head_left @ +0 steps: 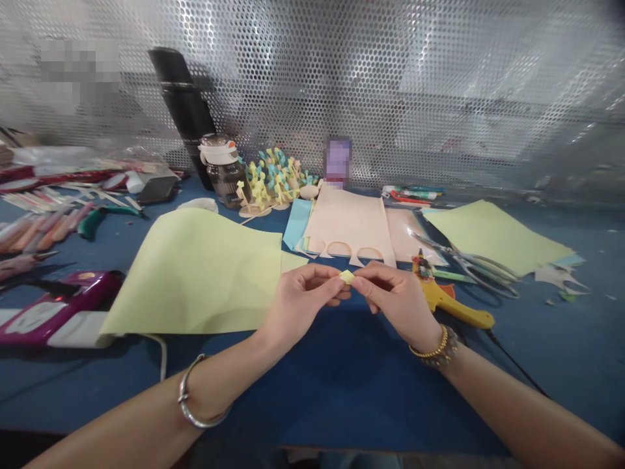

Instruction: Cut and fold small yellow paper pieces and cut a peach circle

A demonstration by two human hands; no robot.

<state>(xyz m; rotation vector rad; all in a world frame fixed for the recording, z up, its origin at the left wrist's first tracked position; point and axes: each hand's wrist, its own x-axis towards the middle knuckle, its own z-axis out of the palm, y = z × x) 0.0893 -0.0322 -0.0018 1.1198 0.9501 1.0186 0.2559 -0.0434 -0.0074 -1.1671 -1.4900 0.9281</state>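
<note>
I log, centre frame: small pale-yellow paper-like piece [347,277], left hand [295,296] and right hand [403,299] both pinching it | left of centre: large pale-green curved paper sheet [205,273] on blue table [342,391] | right of centre: yellow-handled corded tool [459,308].

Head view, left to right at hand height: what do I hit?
Purple-and-white plastic device → large pale-green paper sheet → left hand → small pale-yellow piece pinched between both hands' fingers → right hand → yellow-handled corded tool → pale jagged scrap.
</note>
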